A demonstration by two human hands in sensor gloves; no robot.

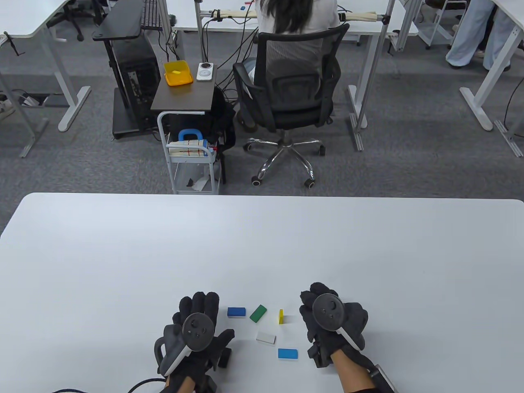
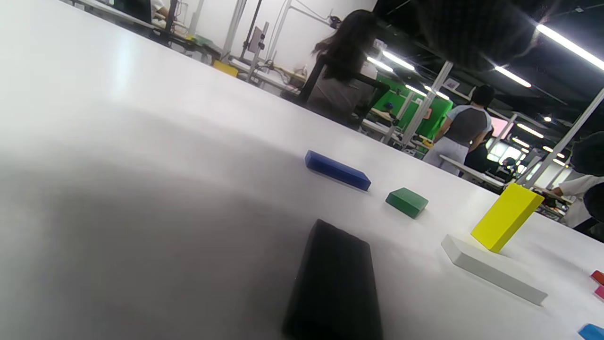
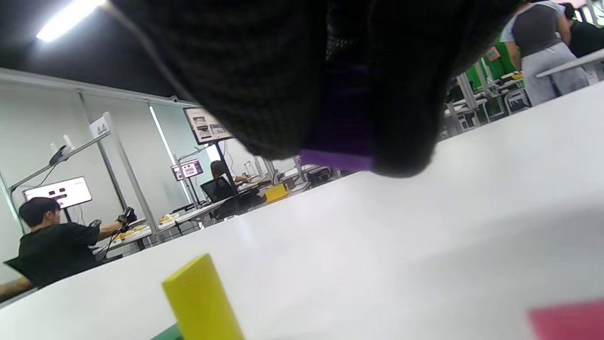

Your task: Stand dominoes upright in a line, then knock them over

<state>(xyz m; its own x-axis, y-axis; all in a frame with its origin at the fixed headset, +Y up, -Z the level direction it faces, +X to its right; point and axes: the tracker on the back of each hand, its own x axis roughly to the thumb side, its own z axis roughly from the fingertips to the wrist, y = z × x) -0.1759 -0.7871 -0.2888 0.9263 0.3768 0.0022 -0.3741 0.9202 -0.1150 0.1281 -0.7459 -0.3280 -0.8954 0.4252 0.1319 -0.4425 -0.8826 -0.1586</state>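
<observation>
Yellow domino (image 1: 281, 316) upright, left of right grip (image 1: 323, 311)

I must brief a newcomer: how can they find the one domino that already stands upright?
On the white table, look between the two gloved hands, near the right hand. The yellow domino stands there on end; the blue, green and white ones lie flat.

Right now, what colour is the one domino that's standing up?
Yellow. The standing domino shows best in the left wrist view.
</observation>
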